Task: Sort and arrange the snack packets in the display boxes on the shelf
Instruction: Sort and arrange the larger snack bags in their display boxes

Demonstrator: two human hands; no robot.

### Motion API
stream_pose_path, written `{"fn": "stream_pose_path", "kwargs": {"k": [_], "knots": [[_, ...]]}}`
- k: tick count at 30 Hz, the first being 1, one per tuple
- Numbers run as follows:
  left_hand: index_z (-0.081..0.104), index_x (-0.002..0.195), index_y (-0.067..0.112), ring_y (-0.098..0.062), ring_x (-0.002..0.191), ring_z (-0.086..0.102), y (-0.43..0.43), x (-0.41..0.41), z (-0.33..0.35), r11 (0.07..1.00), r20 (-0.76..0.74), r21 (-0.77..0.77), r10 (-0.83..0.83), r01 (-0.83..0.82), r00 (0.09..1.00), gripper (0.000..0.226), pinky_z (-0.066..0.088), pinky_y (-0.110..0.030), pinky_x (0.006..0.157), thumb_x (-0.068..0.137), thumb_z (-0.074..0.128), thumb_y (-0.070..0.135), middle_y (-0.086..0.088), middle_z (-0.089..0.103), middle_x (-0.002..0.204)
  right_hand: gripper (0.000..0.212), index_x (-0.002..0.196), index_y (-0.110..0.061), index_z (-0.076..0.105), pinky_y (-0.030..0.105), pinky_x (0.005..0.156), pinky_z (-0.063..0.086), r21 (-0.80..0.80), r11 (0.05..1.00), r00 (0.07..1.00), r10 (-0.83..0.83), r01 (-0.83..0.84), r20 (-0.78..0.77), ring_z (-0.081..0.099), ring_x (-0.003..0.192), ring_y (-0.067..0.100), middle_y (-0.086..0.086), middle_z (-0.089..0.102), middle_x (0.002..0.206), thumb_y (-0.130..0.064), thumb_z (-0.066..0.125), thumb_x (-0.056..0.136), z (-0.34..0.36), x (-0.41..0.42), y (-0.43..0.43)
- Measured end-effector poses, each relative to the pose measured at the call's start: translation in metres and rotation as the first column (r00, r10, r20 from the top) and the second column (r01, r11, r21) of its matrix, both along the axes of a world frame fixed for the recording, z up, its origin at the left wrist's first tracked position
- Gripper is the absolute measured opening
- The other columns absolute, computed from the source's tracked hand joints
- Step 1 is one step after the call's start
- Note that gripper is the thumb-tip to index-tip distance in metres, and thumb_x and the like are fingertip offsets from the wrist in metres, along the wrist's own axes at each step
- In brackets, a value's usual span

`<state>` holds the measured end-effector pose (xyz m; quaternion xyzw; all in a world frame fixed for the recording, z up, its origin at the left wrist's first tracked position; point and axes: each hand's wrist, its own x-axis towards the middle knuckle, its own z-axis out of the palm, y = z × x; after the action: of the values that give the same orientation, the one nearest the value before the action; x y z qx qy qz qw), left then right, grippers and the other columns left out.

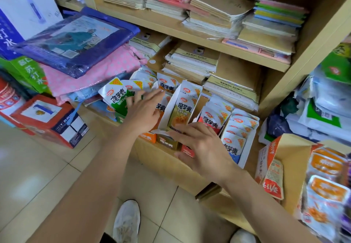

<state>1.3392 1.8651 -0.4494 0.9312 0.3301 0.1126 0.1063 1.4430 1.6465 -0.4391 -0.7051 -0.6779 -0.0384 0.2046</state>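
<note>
Several open display boxes of snack packets stand side by side on the low wooden shelf [163, 159]. The olive-packet box [167, 109] sits in the middle, the red-packet box [212, 119] to its right, the blue-packet box [245, 144] further right. Loose green packets [117, 98] lie at the left. My left hand [144, 109] rests flat, fingers spread, on the packets left of the olive box. My right hand [205, 147] lies with fingers apart across the front edges of the olive and red boxes, the thumb under the red box's front. Neither hand clearly grips anything.
Stacks of notebooks [218, 14] fill the upper shelves. Folded cloth and a blue plastic package [76, 41] are piled at the left over cartons [51, 121]. A carton of orange packets [326, 176] stands at the right. My shoes [127, 221] are on the tiled floor.
</note>
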Motion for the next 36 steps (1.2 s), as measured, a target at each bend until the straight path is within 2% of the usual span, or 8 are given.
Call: {"fn": "stream_pose_path", "kwargs": {"k": [4,9,14,18,22,24,31,36], "knots": [[0.072,0.114,0.035,-0.030,0.107,0.043,0.009,-0.016,0.011,0.988,0.274,0.150,-0.074,0.034,0.959,0.031,0.035,-0.042,0.084,0.086,0.074,0.021,0.004,0.059,0.110,0.034,0.119,-0.032,0.070,0.043,0.085,0.049,0.018,1.000,1.000,-0.018,0.018,-0.021,0.056,0.103,0.022,-0.014,0.069,0.111,-0.039,0.070,0.086,-0.003,-0.002,0.007],[0.073,0.076,0.033,-0.009,0.086,0.063,0.010,-0.065,0.037,0.970,0.363,-0.122,-0.153,0.210,0.919,0.004,0.054,-0.044,0.078,0.076,0.075,0.029,0.016,0.068,0.084,0.013,0.098,-0.030,0.076,0.040,0.078,0.050,0.064,0.996,0.997,-0.051,0.055,-0.058,0.056,0.093,0.021,-0.013,0.071,0.096,-0.029,0.075,0.085,-0.003,-0.006,0.013],[0.074,0.082,0.042,-0.003,0.093,0.069,-0.002,-0.102,0.034,0.935,0.231,-0.315,-0.092,0.163,0.969,0.011,0.056,-0.043,0.086,0.071,0.078,0.039,0.026,0.073,0.090,0.006,0.089,-0.026,0.076,0.039,0.076,0.051,0.101,0.992,0.994,-0.068,0.077,-0.088,0.057,0.091,0.020,-0.013,0.071,0.091,-0.026,0.071,0.086,-0.002,-0.010,0.017],[0.078,0.085,0.036,-0.003,0.092,0.070,-0.005,-0.112,0.031,0.924,0.308,-0.335,-0.079,0.186,0.948,0.008,0.056,-0.043,0.088,0.077,0.078,0.034,0.023,0.074,0.089,0.008,0.088,-0.025,0.076,0.034,0.080,0.050,0.036,0.996,0.982,-0.071,0.079,-0.176,0.058,0.090,0.017,-0.014,0.071,0.088,-0.025,0.069,0.083,0.004,-0.010,0.018],[0.077,0.085,0.040,-0.006,0.087,0.071,-0.008,-0.112,0.026,0.924,0.404,-0.346,-0.007,0.160,0.915,0.015,0.058,-0.044,0.084,0.083,0.079,0.025,0.021,0.074,0.086,0.015,0.094,-0.022,0.077,0.018,0.079,0.046,-0.174,0.984,0.922,-0.028,-0.043,-0.385,0.063,0.085,0.004,-0.013,0.073,0.091,-0.035,0.071,0.089,0.027,0.000,0.023],[0.075,0.083,0.044,-0.004,0.086,0.070,-0.008,-0.106,0.029,0.943,0.470,-0.310,0.040,0.122,0.882,0.023,0.058,-0.041,0.083,0.085,0.079,0.022,0.023,0.073,0.086,0.016,0.098,-0.024,0.076,0.016,0.075,0.046,-0.246,0.968,0.881,-0.070,-0.054,-0.467,0.064,0.090,0.001,-0.014,0.072,0.097,-0.036,0.070,0.091,0.039,0.004,0.030],[0.078,0.094,0.025,-0.004,0.087,0.070,-0.005,-0.092,0.035,0.960,0.626,-0.257,0.078,0.111,0.776,0.013,0.059,-0.034,0.084,0.086,0.078,0.015,0.014,0.075,0.091,0.031,0.113,-0.030,0.069,0.017,0.075,0.052,-0.197,0.980,0.819,-0.105,-0.010,-0.565,0.065,0.089,0.005,-0.012,0.070,0.104,-0.033,0.079,0.084,0.059,-0.010,0.093],[0.077,0.101,0.018,-0.006,0.088,0.071,-0.002,-0.095,0.046,0.945,0.782,-0.313,0.199,0.095,0.591,0.018,0.059,-0.030,0.081,0.085,0.078,0.009,0.012,0.075,0.096,0.005,0.086,-0.013,0.075,0.028,0.065,0.052,-0.097,0.994,0.833,-0.012,-0.050,-0.553,0.064,0.066,0.010,0.000,0.073,0.076,-0.012,0.072,0.089,0.059,-0.028,0.131]]}}
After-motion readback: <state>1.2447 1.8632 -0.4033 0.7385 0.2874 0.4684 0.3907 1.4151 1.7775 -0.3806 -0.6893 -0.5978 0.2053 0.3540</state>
